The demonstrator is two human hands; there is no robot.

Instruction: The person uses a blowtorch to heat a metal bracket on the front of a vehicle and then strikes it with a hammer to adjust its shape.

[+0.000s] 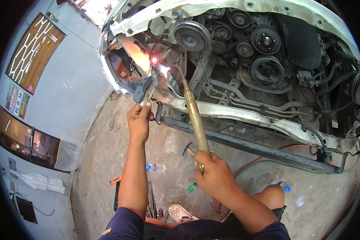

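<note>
Flame at the front of a car
Left hand, just below a grey plastic bracket, pinches a metal strip left of the flame, thumb against fingers; right hand curls round the brass gas torch; heat running along the strip could burn bare fingertips

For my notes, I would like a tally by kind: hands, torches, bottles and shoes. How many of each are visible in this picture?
Hands: 2
Torch: 1
Bottles: 2
Shoe: 1
Total: 6
</note>
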